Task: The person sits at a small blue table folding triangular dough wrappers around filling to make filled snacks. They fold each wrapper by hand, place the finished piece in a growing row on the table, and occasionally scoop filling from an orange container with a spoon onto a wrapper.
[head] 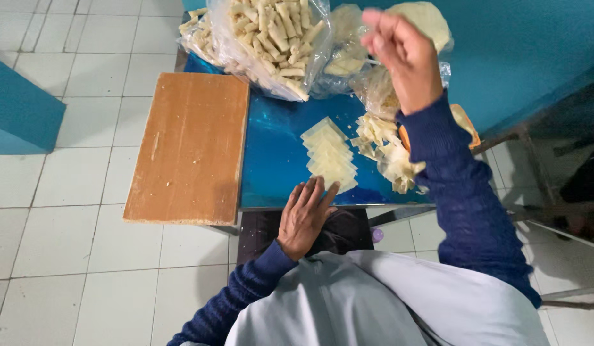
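Two bags, pale rolled pastries inside

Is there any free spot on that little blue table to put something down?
The wooden board is bare. So is the blue strip of table between the board and the row of dough squares. The far edge is crowded with bags of rolls; the right side holds dough scraps under the raised right hand.
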The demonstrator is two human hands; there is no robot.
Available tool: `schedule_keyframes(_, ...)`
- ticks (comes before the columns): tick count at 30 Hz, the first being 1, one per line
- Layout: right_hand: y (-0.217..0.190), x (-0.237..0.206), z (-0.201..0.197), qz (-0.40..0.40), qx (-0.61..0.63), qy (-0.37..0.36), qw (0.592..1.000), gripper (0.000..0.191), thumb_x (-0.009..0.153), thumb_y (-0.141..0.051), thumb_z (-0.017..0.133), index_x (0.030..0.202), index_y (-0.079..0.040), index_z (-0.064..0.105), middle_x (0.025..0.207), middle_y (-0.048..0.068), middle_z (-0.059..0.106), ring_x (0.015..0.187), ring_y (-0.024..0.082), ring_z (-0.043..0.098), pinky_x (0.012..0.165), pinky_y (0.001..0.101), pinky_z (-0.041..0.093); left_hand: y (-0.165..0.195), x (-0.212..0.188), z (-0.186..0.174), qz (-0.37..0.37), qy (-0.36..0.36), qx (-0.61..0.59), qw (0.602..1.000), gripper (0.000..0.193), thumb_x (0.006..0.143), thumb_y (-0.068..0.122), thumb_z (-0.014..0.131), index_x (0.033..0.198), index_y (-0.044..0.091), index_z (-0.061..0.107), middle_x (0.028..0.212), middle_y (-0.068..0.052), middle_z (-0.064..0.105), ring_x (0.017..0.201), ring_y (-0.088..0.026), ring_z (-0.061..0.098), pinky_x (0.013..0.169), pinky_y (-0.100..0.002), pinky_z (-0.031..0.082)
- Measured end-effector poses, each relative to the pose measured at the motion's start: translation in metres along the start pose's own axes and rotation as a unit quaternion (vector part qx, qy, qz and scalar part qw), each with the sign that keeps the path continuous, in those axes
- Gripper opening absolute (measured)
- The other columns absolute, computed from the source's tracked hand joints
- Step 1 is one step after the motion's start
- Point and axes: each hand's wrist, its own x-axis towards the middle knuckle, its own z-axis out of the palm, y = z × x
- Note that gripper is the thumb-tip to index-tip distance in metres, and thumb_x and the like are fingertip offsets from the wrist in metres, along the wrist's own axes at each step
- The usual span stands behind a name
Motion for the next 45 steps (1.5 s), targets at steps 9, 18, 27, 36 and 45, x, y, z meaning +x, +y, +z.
schedule_keyframes(9,0.004,-0.115,-0.048,0.034,-0.386,0.05,0.921,0.017,0.099,-0.006,0.07,0.111,-0.014,0.08,0.096,0.008,0.068,0.094,0.027,0.06,0.085,0.0393,0.049,-0.01,-0.001,-0.005,-0.096,0.075,-0.127,0.984,0.025,0.096,0.018,0.069,0.119,0.009,0.064,0.125,-0.015,0.059,0.116,-0.035,0.056,0.097,-0.045,0.046)
schedule_keyframes(18,0.127,-0.091,-0.082,0.044,-0.624,0.027,0.779,0.001,0.091,-0.022,0.077,0.09,-0.02,0.076,0.09,0.004,0.072,0.093,0.03,0.063,0.079,0.0449,0.044,-0.01,0.023,-0.002,-0.179,0.088,-0.048,0.979,0.022,0.085,0.018,0.073,0.095,0.006,0.058,0.1,-0.011,0.052,0.096,-0.033,0.051,0.078,-0.046,0.038)
schedule_keyframes(27,0.17,-0.068,-0.089,0.055,-0.688,0.031,0.723,0.013,0.096,-0.013,0.067,0.084,-0.016,0.072,0.085,0.008,0.072,0.098,0.03,0.064,0.086,0.0446,0.044,-0.01,0.025,0.009,-0.16,0.107,-0.045,0.98,0.013,0.087,0.009,0.067,0.089,0.007,0.055,0.092,-0.011,0.053,0.091,-0.033,0.053,0.076,-0.045,0.041)
schedule_keyframes(36,0.169,-0.061,-0.089,0.211,-0.607,0.022,0.766,0.016,0.084,-0.012,0.07,0.088,-0.021,0.082,0.091,0.012,0.076,0.088,0.036,0.072,0.075,0.0482,0.053,-0.012,0.022,0.015,-0.111,0.134,-0.123,0.977,0.013,0.089,-0.002,0.064,0.091,0.003,0.052,0.089,-0.015,0.055,0.086,-0.037,0.055,0.076,-0.046,0.046)
schedule_keyframes(45,0.183,-0.067,-0.13,0.227,-0.436,0.051,0.87,0.015,0.094,-0.018,0.07,0.102,-0.013,0.083,0.089,0.013,0.075,0.078,0.03,0.073,0.074,0.0404,0.057,-0.011,0.025,0.01,-0.136,0.14,-0.153,0.969,0.015,0.088,-0.003,0.065,0.095,0.004,0.053,0.091,-0.014,0.06,0.088,-0.038,0.059,0.075,-0.045,0.048)
